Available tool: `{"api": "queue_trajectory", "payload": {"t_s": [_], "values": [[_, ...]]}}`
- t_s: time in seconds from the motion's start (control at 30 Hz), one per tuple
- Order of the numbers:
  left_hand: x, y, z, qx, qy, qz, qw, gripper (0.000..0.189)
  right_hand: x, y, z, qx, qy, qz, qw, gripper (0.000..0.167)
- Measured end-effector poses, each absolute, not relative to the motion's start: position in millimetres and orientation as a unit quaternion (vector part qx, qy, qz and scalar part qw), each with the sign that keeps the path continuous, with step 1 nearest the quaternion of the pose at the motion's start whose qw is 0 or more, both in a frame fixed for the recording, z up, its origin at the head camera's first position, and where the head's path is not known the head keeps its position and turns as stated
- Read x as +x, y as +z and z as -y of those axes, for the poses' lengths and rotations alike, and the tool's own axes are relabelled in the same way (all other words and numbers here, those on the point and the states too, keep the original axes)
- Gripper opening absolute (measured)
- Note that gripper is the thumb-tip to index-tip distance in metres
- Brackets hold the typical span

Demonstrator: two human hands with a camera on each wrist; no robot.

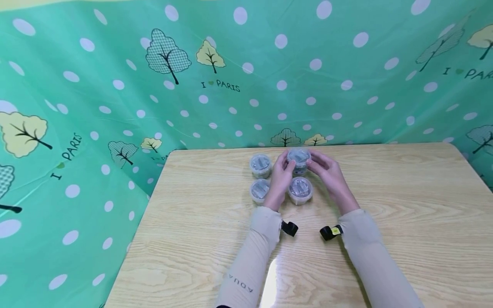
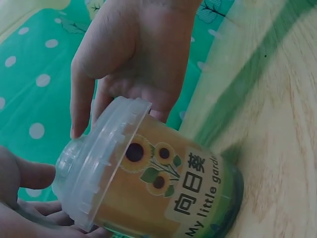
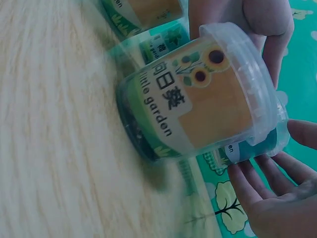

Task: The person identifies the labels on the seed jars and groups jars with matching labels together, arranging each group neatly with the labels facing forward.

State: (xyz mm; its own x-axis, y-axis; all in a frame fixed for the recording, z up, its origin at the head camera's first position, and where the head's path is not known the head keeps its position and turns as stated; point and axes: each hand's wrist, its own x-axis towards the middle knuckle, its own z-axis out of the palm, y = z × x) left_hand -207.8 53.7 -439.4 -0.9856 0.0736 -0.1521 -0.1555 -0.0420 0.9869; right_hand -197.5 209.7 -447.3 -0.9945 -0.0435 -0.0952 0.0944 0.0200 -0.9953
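Both hands hold the same clear-lidded plastic tub (image 1: 298, 156) at the back right of a group of tubs. My left hand (image 1: 281, 179) grips its left side, thumb near the lid rim. From the right, my right hand (image 1: 329, 174) curls its fingers round it. A teal label shows on this held tub (image 3: 250, 147) in the right wrist view. Right in front of it stands a tub with an orange sunflower label (image 2: 163, 173), upright on the table; it hides most of the held tub in the left wrist view.
To the left stand two more lidded tubs, a back one (image 1: 260, 166) and a front one (image 1: 259, 190), the latter partly behind the left wrist. The wooden table (image 1: 185, 239) ends at a green dotted cloth (image 1: 262, 85) behind and at left.
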Motion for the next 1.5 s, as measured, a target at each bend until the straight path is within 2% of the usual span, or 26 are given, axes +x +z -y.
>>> {"api": "queue_trajectory", "payload": {"t_s": [0.47,0.8,1.5], "values": [[-209.3,-446.6,-65.3,-0.075,0.719,-0.686,0.083,0.05,-201.9,-457.1,-216.0,0.04,-0.694,-0.715,0.076,0.058],[-209.3,-454.2,-71.2,-0.075,0.708,-0.699,0.075,0.049,-204.5,-463.8,-215.8,0.033,-0.655,-0.753,0.053,0.056],[-213.3,-457.7,-71.7,-0.074,0.698,-0.709,0.069,0.05,-203.7,-465.3,-215.5,0.024,-0.663,-0.746,0.054,0.057]]}}
